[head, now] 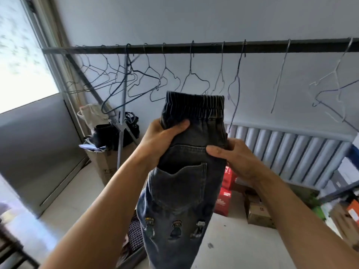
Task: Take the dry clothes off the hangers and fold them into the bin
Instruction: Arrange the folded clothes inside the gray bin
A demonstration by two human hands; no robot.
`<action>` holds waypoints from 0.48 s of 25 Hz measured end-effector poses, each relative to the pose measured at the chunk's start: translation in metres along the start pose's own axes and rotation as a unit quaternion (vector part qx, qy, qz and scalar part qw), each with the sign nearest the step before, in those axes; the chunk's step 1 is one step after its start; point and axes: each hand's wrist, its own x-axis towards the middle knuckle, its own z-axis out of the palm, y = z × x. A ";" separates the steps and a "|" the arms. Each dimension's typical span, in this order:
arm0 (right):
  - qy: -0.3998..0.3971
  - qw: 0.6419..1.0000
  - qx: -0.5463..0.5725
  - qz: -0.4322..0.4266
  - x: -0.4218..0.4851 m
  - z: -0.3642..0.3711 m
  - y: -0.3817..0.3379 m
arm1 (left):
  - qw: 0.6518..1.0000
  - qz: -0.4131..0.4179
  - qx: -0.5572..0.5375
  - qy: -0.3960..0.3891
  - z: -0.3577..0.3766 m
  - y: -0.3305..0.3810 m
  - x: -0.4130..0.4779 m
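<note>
Both hands grip dark jeans (186, 171) (elastic waistband, cartoon patches).

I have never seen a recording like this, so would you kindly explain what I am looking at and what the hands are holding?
There is no machine here: a person wears one camera on the head, looking forward and down, so both bare arms are their own. The left hand and the right hand both grip a pair of dark washed denim trousers with an elastic waistband and small embroidered figures, just below the waistband, legs hanging down. Behind them a dark metal rail carries thin wire hangers, all bare in this view. On the pale floor stand red cartons and brown cardboard boxes; a checked cloth lies low behind the trousers.
</note>
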 end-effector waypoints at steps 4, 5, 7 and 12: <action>-0.008 0.988 0.156 -0.004 0.012 0.038 -0.011 | 1.000 -0.015 0.005 0.026 -0.033 0.020 -0.005; -0.016 0.985 0.174 0.000 0.015 0.046 -0.017 | 0.999 -0.022 0.005 0.029 -0.045 0.023 -0.005; -0.029 0.979 0.201 0.004 0.022 0.061 -0.028 | 0.999 -0.033 -0.011 0.021 -0.068 0.026 -0.007; -0.043 0.968 0.248 0.021 0.042 0.090 -0.050 | 0.994 -0.050 -0.070 -0.067 -0.113 0.001 -0.038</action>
